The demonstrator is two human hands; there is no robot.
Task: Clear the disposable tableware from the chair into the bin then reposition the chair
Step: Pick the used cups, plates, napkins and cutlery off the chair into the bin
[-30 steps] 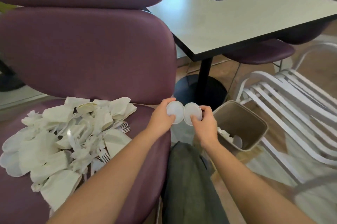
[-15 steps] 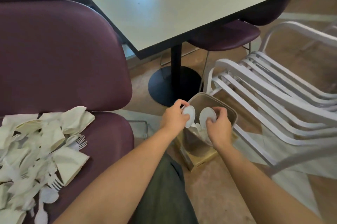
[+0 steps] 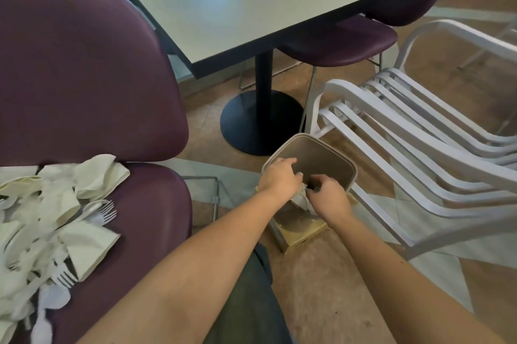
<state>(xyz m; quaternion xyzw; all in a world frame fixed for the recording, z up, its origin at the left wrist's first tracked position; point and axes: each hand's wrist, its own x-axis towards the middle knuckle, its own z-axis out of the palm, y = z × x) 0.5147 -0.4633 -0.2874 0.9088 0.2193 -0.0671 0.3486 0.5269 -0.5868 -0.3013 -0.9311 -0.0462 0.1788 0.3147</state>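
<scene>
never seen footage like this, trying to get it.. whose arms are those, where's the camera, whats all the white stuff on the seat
The camera sits on a person's head, looking down, so the arms are their own. The left hand and right hand are over a bin on the floor. Their fingers are curled; whether they hold anything, I cannot tell. White items lie inside the bin. The white stuff is disposable tableware, paper pieces, forks and spoons, piled on the purple chair. Beyond are a table and a white slatted chair.

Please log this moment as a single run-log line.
both hands: left hand, right hand over bin | tableware pile on chair | chair not repositioned
</scene>
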